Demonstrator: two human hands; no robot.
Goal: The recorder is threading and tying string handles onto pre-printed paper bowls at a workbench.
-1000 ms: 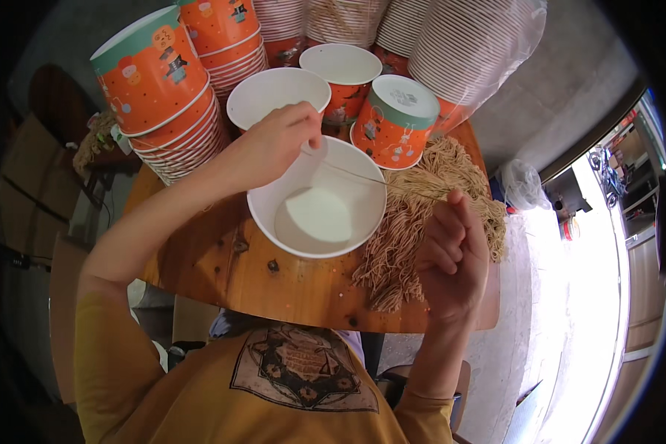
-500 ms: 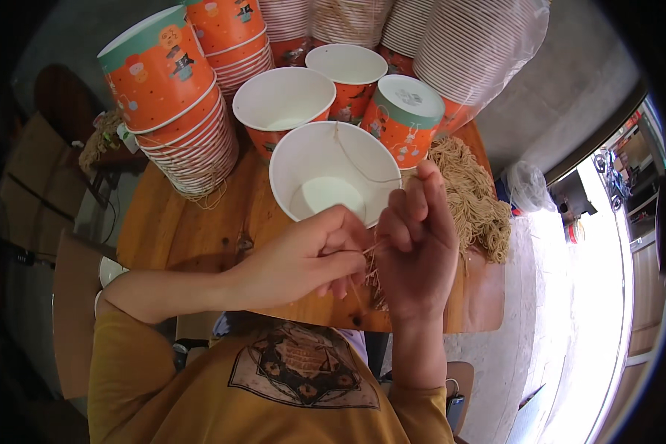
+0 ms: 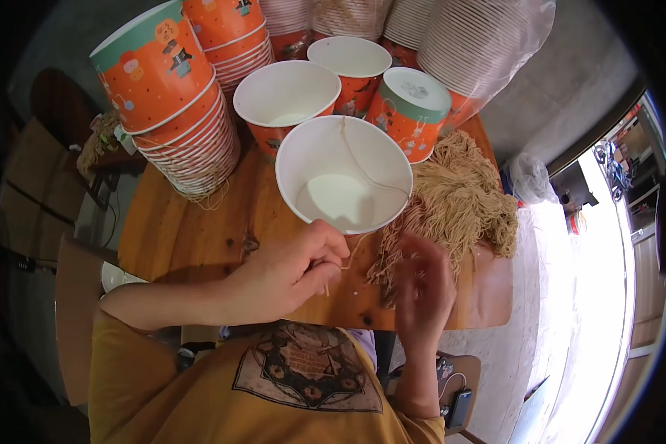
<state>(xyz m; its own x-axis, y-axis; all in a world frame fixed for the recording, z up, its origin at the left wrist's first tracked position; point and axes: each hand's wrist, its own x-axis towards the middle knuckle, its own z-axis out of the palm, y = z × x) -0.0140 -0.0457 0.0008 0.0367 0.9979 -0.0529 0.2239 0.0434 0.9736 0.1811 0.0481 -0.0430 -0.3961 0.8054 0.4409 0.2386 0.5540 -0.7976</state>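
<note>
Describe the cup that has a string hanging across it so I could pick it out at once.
On the round wooden table, a cluster of orange paper cups stands at the far side. The cup is the nearest of them, just beyond the left hand. It alone has a thin string draped across its white inside, and it tilts toward the person.

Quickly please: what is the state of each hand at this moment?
Left hand: closed, pinching a thin tan string beside the white paper bowl.
Right hand: blurred, at the pile of tan strings; its grip cannot be told.
</note>
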